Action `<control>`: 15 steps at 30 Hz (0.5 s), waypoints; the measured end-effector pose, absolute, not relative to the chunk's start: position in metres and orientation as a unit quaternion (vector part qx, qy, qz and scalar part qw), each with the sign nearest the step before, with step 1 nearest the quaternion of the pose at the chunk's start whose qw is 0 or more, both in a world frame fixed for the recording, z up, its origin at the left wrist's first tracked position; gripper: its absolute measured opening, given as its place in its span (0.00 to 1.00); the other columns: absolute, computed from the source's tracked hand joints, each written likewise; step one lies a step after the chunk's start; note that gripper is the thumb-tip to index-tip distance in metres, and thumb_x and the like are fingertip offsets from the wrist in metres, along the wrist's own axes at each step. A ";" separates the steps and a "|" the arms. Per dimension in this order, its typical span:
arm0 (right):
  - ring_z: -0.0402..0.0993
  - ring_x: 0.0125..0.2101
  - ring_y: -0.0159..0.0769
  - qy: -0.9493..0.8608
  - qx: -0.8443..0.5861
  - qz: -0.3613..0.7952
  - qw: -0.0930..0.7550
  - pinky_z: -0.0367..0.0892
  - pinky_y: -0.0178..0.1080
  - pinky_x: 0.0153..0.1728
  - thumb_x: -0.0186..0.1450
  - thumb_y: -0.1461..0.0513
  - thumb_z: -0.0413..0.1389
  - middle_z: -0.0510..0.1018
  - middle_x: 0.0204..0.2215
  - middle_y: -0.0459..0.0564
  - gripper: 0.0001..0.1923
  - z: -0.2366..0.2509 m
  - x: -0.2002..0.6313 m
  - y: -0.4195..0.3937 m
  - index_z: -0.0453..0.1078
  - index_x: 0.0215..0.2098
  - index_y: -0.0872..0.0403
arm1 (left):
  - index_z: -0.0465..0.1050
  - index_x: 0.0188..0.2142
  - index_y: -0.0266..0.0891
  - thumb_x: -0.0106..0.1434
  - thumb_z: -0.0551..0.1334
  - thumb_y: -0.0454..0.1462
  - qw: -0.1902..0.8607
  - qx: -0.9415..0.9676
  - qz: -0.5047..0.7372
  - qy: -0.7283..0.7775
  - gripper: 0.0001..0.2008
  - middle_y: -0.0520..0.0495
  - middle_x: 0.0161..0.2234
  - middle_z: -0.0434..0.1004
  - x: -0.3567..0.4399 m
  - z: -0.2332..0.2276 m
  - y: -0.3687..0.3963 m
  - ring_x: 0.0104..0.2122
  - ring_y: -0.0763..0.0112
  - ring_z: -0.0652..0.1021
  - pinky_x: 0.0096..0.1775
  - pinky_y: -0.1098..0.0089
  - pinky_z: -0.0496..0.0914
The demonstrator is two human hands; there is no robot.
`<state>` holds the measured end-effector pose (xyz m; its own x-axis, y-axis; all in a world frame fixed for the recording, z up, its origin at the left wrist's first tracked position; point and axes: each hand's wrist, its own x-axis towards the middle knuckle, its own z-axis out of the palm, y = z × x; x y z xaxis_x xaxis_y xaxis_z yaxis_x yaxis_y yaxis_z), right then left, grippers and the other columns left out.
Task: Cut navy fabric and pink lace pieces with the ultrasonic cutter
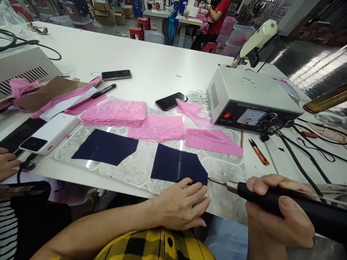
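My left hand lies flat at the table's near edge, its fingertips pressing the near corner of a navy fabric piece. My right hand grips a black handheld tool whose thin metal tip touches the right corner of that fabric. A second navy piece lies to the left. Both rest on a clear, scratched work plate. The tool's cable runs to a white control box with a meter.
Pink lace stacks and pink fabric pieces sit behind the navy pieces. Two phones, a marker, orange snips, a white power bank and cables lie around. Another person's hand rests at far left.
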<state>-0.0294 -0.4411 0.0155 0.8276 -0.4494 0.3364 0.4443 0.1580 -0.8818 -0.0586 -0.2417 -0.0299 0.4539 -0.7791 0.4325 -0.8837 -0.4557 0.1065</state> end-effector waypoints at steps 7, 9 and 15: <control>0.60 0.17 0.29 -0.010 -0.589 -0.292 0.753 0.62 0.37 0.18 0.46 0.62 0.56 0.70 0.23 0.43 0.06 0.016 -0.029 -0.440 0.66 0.25 0.53 | 0.70 0.50 0.30 0.71 0.51 0.46 0.165 0.834 0.164 -0.500 0.22 0.35 0.50 0.74 -0.058 -0.030 -0.242 0.49 0.58 0.73 0.48 0.59 0.65; 0.61 0.17 0.29 -0.006 -0.589 -0.291 0.754 0.62 0.38 0.18 0.46 0.62 0.56 0.70 0.23 0.43 0.06 0.016 -0.029 -0.440 0.66 0.25 0.53 | 0.70 0.50 0.30 0.71 0.51 0.46 0.164 0.835 0.164 -0.499 0.22 0.35 0.50 0.74 -0.057 -0.030 -0.242 0.49 0.58 0.73 0.49 0.59 0.66; 0.60 0.17 0.29 -0.007 -0.593 -0.294 0.749 0.62 0.37 0.17 0.47 0.61 0.57 0.70 0.23 0.43 0.08 0.018 -0.032 -0.440 0.65 0.25 0.53 | 0.70 0.49 0.30 0.71 0.52 0.47 0.167 0.834 0.163 -0.501 0.22 0.35 0.50 0.74 -0.057 -0.031 -0.243 0.49 0.58 0.73 0.49 0.59 0.65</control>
<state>-0.0320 -0.4399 0.0181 0.8274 -0.4314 0.3595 0.4488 0.1232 -0.8851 -0.0571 -0.2426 -0.0313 0.4454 -0.7807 0.4383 -0.8893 -0.4426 0.1153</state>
